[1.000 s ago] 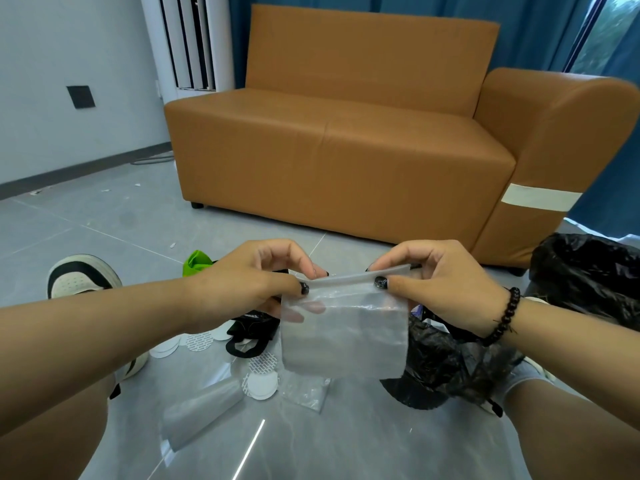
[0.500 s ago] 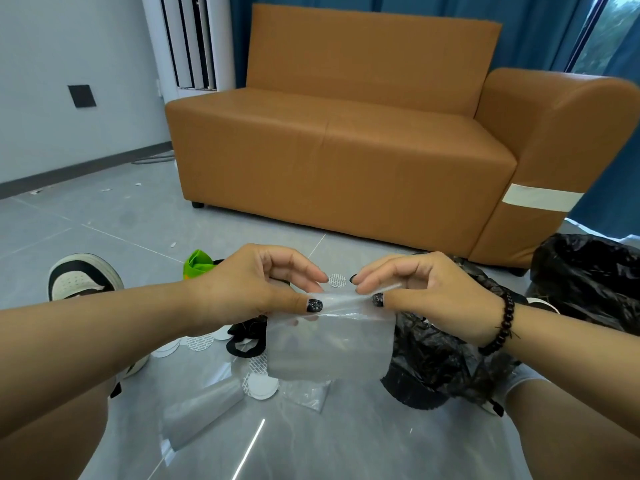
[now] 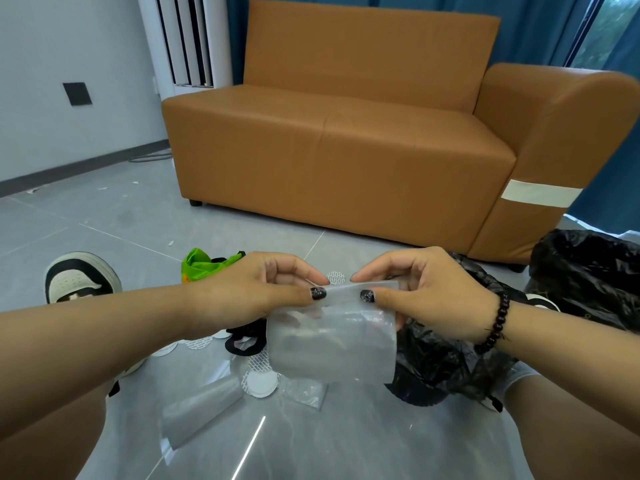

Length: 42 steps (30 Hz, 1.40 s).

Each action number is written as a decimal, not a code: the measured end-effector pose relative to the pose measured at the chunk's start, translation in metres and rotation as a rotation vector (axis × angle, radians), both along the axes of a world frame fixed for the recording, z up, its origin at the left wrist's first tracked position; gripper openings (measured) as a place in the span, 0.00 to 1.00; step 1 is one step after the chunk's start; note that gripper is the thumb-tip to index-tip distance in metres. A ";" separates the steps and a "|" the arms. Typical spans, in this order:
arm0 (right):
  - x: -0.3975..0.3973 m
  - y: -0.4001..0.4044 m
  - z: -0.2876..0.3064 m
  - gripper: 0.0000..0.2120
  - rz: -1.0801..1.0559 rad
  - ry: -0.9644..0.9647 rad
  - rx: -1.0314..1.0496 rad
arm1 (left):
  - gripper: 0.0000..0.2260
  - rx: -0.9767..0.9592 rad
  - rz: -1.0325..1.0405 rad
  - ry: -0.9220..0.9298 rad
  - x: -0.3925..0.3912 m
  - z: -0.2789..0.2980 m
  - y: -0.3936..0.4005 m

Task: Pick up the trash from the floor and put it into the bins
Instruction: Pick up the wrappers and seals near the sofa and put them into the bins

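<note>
A clear plastic zip bag (image 3: 332,344) hangs in front of me, held by its top edge. My left hand (image 3: 256,292) pinches the top strip from the left, and my right hand (image 3: 426,292) pinches it from the right, thumbs close together. On the grey floor below lie white round pads (image 3: 260,382), a second clear bag (image 3: 201,408), a small clear packet (image 3: 304,393), a black strap item (image 3: 242,342) and a green wrapper (image 3: 201,266). A bin lined with a black bag (image 3: 440,368) stands just right of the held bag; another black-lined bin (image 3: 588,275) is at the far right.
An orange sofa (image 3: 346,140) fills the space ahead. My shoes show at the left (image 3: 78,277) and at the right (image 3: 543,303). A white air-conditioner column (image 3: 187,39) stands by the wall at the back left. Small paper scraps dot the floor at the left.
My two hands have drawn closer together along the bag's top edge, and the bag has sunk slightly and bowed. The trash on the floor has stayed put.
</note>
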State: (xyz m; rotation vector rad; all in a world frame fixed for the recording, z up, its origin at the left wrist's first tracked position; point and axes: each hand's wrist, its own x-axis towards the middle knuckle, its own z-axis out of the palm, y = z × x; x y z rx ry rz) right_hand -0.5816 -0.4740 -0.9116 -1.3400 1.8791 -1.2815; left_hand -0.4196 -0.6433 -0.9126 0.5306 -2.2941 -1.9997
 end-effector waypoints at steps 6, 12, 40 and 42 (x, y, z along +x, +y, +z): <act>-0.002 0.001 -0.001 0.12 -0.020 0.145 -0.133 | 0.13 0.117 -0.131 -0.081 0.001 -0.003 0.003; 0.003 0.002 -0.004 0.10 0.020 0.207 -0.150 | 0.15 0.056 -0.140 -0.058 0.000 -0.005 0.003; -0.003 0.001 -0.008 0.11 0.006 0.081 -0.167 | 0.10 0.083 -0.125 -0.077 0.000 -0.008 0.003; -0.003 0.002 -0.008 0.12 0.030 0.031 -0.150 | 0.11 0.055 -0.109 -0.060 0.000 -0.010 0.001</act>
